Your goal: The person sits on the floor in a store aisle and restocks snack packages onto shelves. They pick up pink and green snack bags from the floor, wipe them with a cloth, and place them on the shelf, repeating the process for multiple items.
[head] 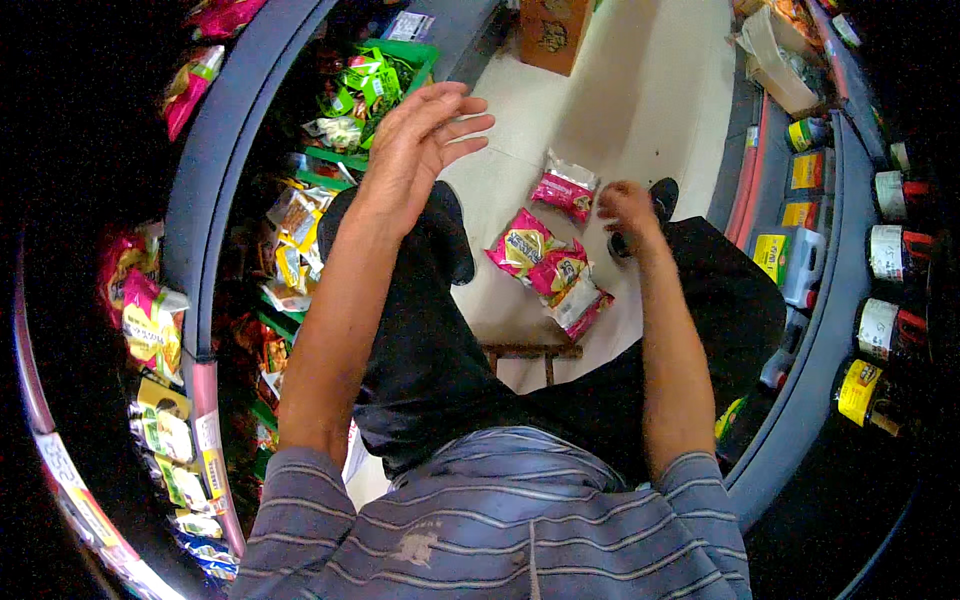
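My left hand (411, 154) is raised over my left knee, fingers apart, with nothing in it. Beside the green crate (420, 54) on the lower left shelf, it reaches toward the aisle. My right hand (628, 208) is blurred and low over the floor, just right of a pink-and-silver plastic packet (566, 187); whether its fingers are closed is unclear. Between my feet lie more packets: a pink-and-yellow one (523, 244), a second pink one (561, 268) overlapping it, and a silver-and-pink one (579, 304) nearest me.
Shelves (225, 142) full of packaged goods rise at left. On the right shelving stand jars (879, 328) and a plastic jug (802, 259). A cardboard box (551, 34) is on the aisle floor ahead. A wooden stool (536, 350) shows between my legs.
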{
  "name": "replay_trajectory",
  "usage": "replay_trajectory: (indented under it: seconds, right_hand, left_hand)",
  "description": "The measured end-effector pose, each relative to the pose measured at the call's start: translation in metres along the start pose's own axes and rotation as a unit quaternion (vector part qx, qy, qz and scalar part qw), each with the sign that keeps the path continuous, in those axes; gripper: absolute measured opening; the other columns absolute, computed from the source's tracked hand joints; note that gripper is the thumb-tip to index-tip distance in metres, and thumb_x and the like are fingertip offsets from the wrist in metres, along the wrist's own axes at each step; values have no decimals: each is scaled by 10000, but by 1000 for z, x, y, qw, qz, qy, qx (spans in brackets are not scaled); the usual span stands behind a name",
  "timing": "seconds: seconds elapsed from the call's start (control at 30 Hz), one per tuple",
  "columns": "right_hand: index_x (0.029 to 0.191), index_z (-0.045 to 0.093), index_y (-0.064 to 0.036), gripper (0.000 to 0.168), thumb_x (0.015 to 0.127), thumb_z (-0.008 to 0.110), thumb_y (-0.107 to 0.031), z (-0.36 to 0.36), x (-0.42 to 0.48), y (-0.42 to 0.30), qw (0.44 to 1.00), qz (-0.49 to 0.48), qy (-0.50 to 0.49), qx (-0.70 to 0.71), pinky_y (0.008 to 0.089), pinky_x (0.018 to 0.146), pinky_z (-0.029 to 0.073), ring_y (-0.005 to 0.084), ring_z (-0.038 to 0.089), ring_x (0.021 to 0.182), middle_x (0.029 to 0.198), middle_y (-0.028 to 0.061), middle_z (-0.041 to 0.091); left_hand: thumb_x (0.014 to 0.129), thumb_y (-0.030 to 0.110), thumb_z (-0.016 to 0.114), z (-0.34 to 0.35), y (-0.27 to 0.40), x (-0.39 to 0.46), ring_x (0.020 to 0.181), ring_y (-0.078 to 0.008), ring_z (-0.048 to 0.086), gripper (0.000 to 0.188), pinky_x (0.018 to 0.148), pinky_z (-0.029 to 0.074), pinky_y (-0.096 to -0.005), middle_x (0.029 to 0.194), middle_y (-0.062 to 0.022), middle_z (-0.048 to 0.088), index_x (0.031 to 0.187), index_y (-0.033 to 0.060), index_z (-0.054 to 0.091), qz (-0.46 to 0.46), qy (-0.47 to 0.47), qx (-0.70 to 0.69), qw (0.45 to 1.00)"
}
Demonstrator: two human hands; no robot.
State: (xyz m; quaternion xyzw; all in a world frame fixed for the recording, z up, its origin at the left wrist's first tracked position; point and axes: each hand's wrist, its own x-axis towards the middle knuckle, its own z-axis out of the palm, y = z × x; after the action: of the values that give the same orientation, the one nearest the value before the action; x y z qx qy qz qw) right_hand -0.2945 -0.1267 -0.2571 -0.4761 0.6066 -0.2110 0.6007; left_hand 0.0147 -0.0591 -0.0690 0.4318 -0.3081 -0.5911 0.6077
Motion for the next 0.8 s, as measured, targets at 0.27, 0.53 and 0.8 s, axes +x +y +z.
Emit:
replay_trajectory:
  seconds: [0.27,0.53,0.8]
  right_hand:
    - [1174,572,-97,540,724,795,-295,19,1,141,858,111,-78,-496,514,854,510,333,653,1045,1122,134,669]
    - [1245,493,-112,805,594,888,-375,21,6,181,855,86,-147,-491,524,888,497,361,603,1145,1176,169,647]
    - [1280,444,-121,814,630,861,-380,47,15,199,883,101,-96,-448,484,929,481,372,598,1152,1178,170,653]
  left_hand:
    - [960,205,572,-3,1,8,1061,-307,658,317,906,539,-399,1144,-186,650,1197,-5,580,-35,30,12,999]
    - [968,210,552,-1,5,17,1054,-303,661,348,893,543,-383,1153,-192,646,1229,-21,567,-39,72,-3,997]
    - [980,211,538,-7,7,17,1056,-292,660,356,892,544,-375,1155,-195,647,1243,-28,552,-53,85,8,995]
